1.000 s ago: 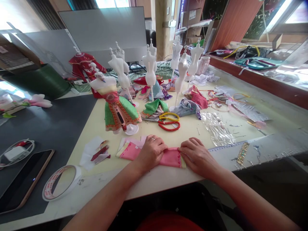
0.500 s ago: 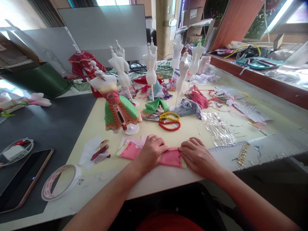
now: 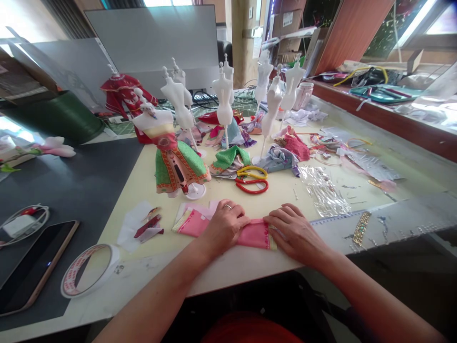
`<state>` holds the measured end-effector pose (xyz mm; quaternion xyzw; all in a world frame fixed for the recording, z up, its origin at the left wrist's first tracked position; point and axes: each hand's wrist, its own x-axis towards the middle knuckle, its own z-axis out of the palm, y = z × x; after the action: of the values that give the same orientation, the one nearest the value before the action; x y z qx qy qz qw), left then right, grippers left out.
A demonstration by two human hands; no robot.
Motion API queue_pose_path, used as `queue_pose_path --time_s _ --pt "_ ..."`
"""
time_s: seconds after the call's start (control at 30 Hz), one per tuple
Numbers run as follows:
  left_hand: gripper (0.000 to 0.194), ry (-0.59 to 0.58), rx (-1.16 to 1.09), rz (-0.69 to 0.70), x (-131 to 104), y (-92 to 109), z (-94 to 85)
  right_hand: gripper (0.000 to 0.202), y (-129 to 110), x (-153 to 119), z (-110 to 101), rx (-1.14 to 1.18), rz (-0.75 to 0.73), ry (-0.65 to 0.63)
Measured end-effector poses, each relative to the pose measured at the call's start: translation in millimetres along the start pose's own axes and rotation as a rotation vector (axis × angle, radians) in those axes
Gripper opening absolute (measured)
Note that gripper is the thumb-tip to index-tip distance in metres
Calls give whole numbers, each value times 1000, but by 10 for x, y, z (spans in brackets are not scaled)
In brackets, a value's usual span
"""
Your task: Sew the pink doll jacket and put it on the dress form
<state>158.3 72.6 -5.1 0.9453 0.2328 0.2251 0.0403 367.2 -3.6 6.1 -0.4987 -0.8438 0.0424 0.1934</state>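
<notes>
A strip of pink fabric (image 3: 253,236) with pale yellow trimmed ends lies flat near the table's front edge. Across its middle rests my left hand (image 3: 224,223), fingers curled and pinching the upper edge; a ring is on one finger. My right hand (image 3: 294,232) pinches the same edge at the right end, fingertips on the fold. Part of the fabric is hidden under both hands. Scissors (image 3: 252,180) with one yellow and one red handle lie just beyond. A small mannequin in a green and pink dress (image 3: 182,169) stands behind to the left.
Several bare white mannequins (image 3: 224,102) stand farther back among fabric scraps (image 3: 282,159). Left are a tape roll (image 3: 114,262) and a phone (image 3: 39,267). On the right lie a clear plastic packet (image 3: 324,190), a ruler edge and a beaded gold strip (image 3: 362,228). A monitor (image 3: 153,43) stands behind.
My right fingertips have shifted very slightly left along the fabric's upper edge. My left hand and the other things stay in place.
</notes>
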Motion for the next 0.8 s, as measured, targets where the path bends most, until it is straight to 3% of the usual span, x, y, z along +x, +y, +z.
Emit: queue_pose_path --time_s 0.37,0.8 --pt "22 21 -14 0 5 8 2 27 -29 47 -73 -108 -21 -147" --pt "23 16 -23 -3 4 4 4 43 -4 60 -53 -133 -51 -159"
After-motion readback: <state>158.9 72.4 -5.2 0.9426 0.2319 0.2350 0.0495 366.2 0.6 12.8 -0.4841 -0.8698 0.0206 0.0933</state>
